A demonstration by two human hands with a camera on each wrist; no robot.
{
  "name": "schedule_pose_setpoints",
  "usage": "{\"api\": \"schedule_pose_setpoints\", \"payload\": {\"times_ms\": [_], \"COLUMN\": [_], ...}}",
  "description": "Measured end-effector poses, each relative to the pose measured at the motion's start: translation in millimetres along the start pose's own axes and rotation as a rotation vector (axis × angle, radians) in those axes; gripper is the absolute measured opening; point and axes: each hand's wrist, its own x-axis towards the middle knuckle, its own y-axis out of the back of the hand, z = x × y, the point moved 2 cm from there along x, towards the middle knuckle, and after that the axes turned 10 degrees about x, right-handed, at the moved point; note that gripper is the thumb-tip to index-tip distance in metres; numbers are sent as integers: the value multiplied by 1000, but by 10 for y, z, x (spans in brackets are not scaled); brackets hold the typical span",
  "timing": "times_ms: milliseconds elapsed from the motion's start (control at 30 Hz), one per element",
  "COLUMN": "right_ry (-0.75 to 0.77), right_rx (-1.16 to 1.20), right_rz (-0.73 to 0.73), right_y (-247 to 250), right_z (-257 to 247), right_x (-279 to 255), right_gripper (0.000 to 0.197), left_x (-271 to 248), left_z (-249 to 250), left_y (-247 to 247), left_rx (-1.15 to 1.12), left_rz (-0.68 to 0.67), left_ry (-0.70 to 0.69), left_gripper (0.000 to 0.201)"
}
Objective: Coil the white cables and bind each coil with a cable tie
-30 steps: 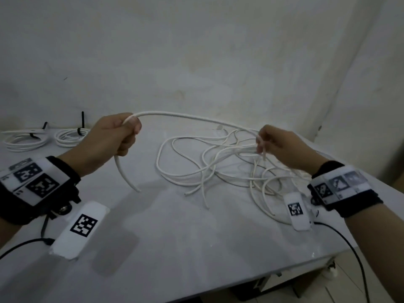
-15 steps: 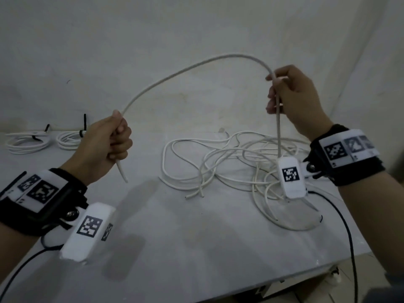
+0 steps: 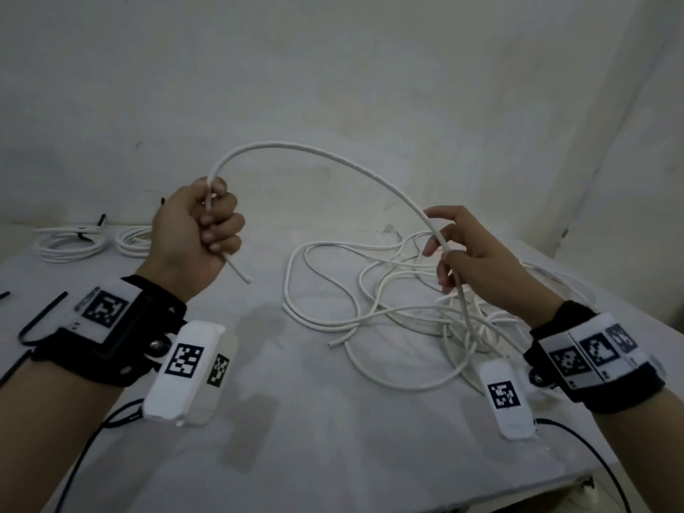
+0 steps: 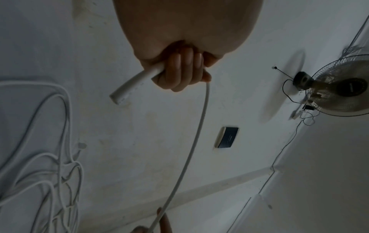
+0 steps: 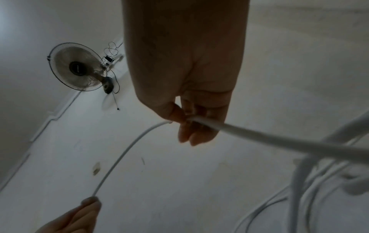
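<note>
- Two hands hold one white cable [image 3: 333, 161] in the air above the desk [image 3: 333, 438].
- Left hand [image 3: 192, 235] is clenched in a fist around the cable near its free end; the short end [image 3: 237, 270] comes out below the fist and points down to the desk.
- From the top of the left fist the cable rises, makes a high arch and goes down to the right hand [image 3: 477, 261].
- Right hand pinches the cable between thumb and fingers, with the forefinger stretched out.
- Below the right hand the cable falls into the loose tangle of white cable [image 3: 388, 301] that lies on the desk, between the hands and nearer to the right one.
- Two finished coils [image 3: 70, 244] with black ties lie at the far left of the desk, well apart from the tangle.
</note>
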Motion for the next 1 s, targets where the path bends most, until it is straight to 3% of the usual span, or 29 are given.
{"api": "schedule_pose_setpoints", "payload": {"times_ms": [167,267,333,467,500,567,633,700,833,1000], "right_ry": [252,391,395,227,248,453,634,718,692,615], "right_rx": [-143,-303,-445,-799,-876,-969,-991,-999,-887,-510], "right_rz": [134,206,70,-470,-506,-456,-395,-382,-385,-198], "right_y": [-272,-389,-490,-845,-928,-1056,-1116,-1132,-1049,-920], "right_z": [-176,-128,-24,111,94,-18,-156,-224,-415,-578], "right_x": [172,208,196,41,1,-70,-138,-155,-101,88], "right_gripper": [25,24,39,79,84,83,68,62,48,25], "left_x": [-1,9,25,80,87,82,50,-4,-121,-219], "left_z": [18,89,166,205,171,64,-49,-146,-308,-419], "left_y": [-136,-104,-95,-160,-188,-240,-271,-304,-383,-463], "left_rx": [30,-41,-115,-153,-142,-91,-7,91,300,496], "left_rz": [27,96,133,150,140,106,57,-8,-125,-219], "left_ry": [-12,-41,-77,-131,-126,-111,-91,-66,-32,-35], "left_gripper": [15,29,36,38,38,37,35,34,33,37]}}
